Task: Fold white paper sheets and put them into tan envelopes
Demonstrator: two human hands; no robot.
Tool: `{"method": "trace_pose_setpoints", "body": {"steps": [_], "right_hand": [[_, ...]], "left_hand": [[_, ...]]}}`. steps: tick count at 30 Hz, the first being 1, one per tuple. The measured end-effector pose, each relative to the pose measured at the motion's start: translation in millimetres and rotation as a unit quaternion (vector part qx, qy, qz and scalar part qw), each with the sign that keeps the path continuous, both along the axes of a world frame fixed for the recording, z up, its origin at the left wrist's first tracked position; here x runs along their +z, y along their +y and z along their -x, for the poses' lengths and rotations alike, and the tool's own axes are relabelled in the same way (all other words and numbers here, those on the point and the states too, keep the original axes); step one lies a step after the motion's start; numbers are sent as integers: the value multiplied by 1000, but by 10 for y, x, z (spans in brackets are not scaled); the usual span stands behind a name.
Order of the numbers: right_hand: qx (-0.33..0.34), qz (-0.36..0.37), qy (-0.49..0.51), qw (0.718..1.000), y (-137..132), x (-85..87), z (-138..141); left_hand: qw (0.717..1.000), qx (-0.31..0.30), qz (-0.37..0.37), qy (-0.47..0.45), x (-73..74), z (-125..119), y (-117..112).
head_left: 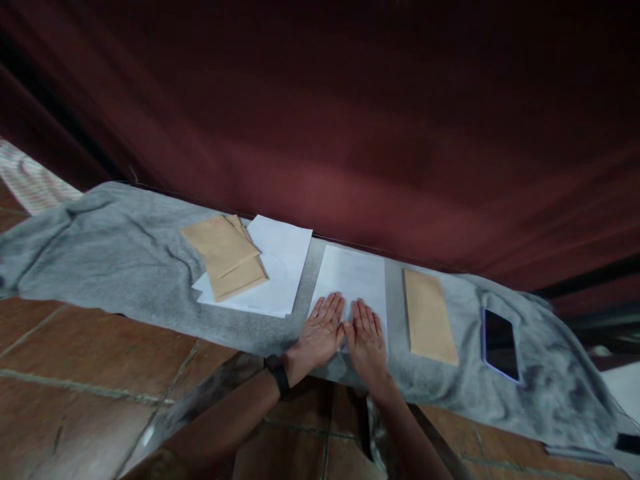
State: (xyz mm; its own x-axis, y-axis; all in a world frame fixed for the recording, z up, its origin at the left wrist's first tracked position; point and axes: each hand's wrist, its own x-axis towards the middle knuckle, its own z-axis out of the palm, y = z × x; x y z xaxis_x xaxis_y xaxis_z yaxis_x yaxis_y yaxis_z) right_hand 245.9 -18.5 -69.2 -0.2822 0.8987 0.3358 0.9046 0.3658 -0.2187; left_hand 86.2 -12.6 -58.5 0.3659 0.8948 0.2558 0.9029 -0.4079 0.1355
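A white sheet of paper (353,270) lies on the grey cloth in front of me. My left hand (321,331) rests flat on its lower left part, with a dark band on the wrist. Beside it, my right hand (367,339) presses flat on the lower right part, fingers stretched out. The thumbs nearly meet, and both palms hide the sheet's near edge. To the right of the sheet lies a brown envelope (429,315). On the left, several brown envelopes (223,250) are piled over more white sheets (283,250).
The grey cloth (120,247) covers a long, narrow surface. A phone with a purple edge (501,345) lies toward its right end. Dark red fabric (320,133) rises along the far side. Brown floor tiles (80,373) show below the near edge.
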Motion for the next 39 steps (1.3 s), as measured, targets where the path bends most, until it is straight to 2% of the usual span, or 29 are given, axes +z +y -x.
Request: {"method": "trace_pose_setpoints", "body": {"steps": [4, 9, 14, 17, 21, 26, 36, 39], "right_hand": [[-37, -46, -25, 998, 9, -43, -128], [-65, -50, -18, 997, 4, -49, -265], [-74, -41, 8, 996, 14, 4, -271], [-67, -15, 19, 997, 59, 69, -179], [-38, 52, 41, 997, 127, 166, 33], [-15, 104, 51, 993, 189, 203, 201], [-62, -4, 22, 998, 208, 8, -67], [-79, -23, 39, 996, 197, -17, -157]], "left_hand": [[999, 49, -14, -5, -11, 136, 48], [996, 89, -20, 1, -3, 264, 89], [993, 119, -26, -11, 59, 225, 123], [995, 85, -35, -23, 77, 73, 118], [1000, 16, -18, -12, 17, -168, 100], [1000, 8, 11, 28, -48, -244, 128], [998, 54, -4, 10, 31, 42, 163], [996, 91, -4, 6, 14, 104, 177]]}}
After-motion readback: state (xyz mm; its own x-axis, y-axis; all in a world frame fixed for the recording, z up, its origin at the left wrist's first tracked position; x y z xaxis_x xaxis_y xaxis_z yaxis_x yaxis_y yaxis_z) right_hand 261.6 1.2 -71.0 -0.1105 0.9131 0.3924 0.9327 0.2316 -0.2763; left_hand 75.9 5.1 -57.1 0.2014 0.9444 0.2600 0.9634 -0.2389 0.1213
